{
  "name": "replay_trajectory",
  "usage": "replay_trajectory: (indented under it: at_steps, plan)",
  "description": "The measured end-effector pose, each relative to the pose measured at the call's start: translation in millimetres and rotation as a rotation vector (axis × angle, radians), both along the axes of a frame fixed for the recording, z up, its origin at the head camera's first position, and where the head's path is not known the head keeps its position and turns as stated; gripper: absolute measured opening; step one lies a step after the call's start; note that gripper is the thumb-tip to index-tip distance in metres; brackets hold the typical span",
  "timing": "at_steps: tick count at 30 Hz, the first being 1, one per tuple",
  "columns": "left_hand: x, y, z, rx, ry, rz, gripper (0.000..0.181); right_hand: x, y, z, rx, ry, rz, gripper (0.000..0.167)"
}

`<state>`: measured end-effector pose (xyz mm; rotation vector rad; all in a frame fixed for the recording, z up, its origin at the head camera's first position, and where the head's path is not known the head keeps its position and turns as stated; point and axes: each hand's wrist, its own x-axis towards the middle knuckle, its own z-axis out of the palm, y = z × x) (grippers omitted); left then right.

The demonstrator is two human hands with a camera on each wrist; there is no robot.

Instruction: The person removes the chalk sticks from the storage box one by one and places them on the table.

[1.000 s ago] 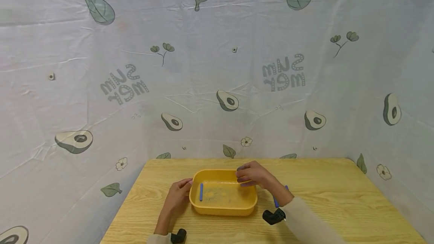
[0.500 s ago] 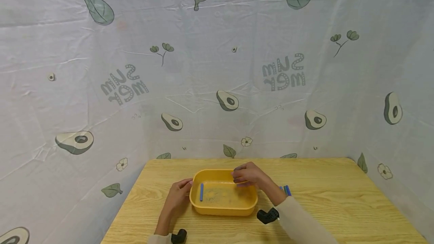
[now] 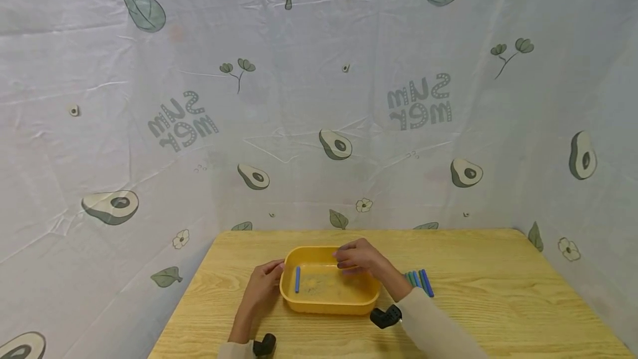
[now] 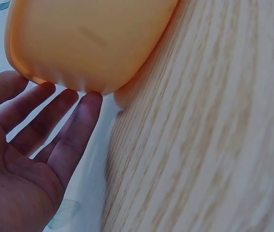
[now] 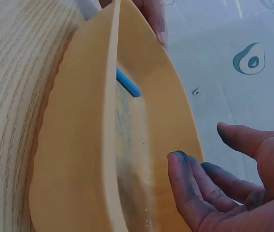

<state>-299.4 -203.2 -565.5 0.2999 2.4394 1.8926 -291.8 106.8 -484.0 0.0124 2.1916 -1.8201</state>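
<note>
A shallow yellow tub [image 3: 329,309] stands on the wooden table. One blue chalk-like stick [image 3: 297,280] lies inside near its left end, and also shows as a blue stick [image 5: 128,83] in the right wrist view. My left hand [image 3: 262,284] is at the tub's left end; in the left wrist view its extended fingers [image 4: 74,130] touch the outside of the wall. Over the tub's right far side is my right hand [image 3: 363,256], its fingers loosely bent and holding nothing. Dark smudges mark the right fingertips [image 5: 178,157].
Several blue and green sticks [image 3: 422,282] lie side by side on the table [image 3: 498,303], right of the tub and partly behind my right forearm. Powdery smudges cover the tub's floor. A printed cloth [image 3: 299,98] hangs behind the table.
My right hand has shifted slightly left over the tub, its forearm uncovering more of the sticks on the right. The left hand and the blue stick in the tub stay in place.
</note>
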Motion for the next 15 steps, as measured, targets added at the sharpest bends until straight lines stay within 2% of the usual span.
replay_trajectory:
  at_steps: [4,11,15]
  plan:
    - [1.4,-0.2,1.7,0.009,0.006,-0.008,0.041,-1.0,-5.9,-4.3,-0.008,0.003,-0.001,0.041]
    - [3.6,1.3,3.2,0.024,0.011,-0.008,0.042,0.6,-12.8,-10.7,-0.015,-0.004,0.012,0.056]
    - [3.6,1.5,3.5,0.028,0.008,-0.004,0.041,0.2,-16.2,-9.4,-0.013,-0.011,0.016,0.057]
